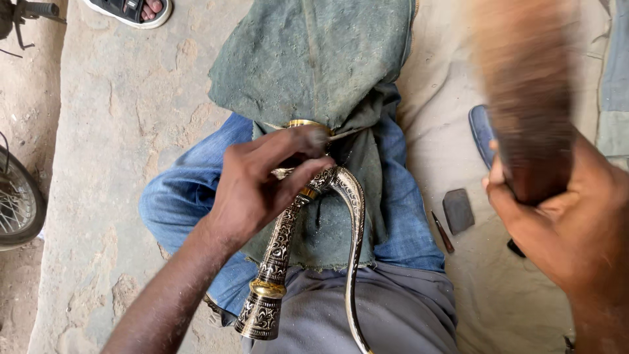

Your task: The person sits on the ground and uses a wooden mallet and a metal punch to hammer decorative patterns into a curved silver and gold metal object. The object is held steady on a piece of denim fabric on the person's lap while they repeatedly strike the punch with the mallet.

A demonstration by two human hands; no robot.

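Closest to my view is my right hand (563, 229), raised high at the right side, its fingers (508, 200) wrapped tight around the base of a brown wooden handle (531, 118); that handle is blurred, so I cannot tell what tool it belongs to. My left hand (262, 187) sits lower and toward the middle, fingers (308, 172) curled together and clamped on an engraved metal hilt (278, 252), dark with bright floral patterning. Under those fingers the grip runs down toward me, past a plain brass collar (267, 288) to a flared patterned pommel (259, 319). Just right of the fingers a curved knuckle guard (355, 223) bows away and sweeps down toward my waist. Above the fingertips a brass rim (304, 123) peeks out from under a dusty green cloth (314, 59), which drapes over my lap and touches the hilt. Beneath the cloth are my blue jeans (190, 196), legs folded on a concrete floor (124, 98).

Further out, between my 2 hands and lying on a pale ground sheet (498, 295), are a small dark block (458, 210) and, just beside it, a thin pointed tool (442, 231). Well away from my left fingers, a spoked wheel (16, 203) shows at the left edge, and another person's sandalled foot (134, 10) at the top.
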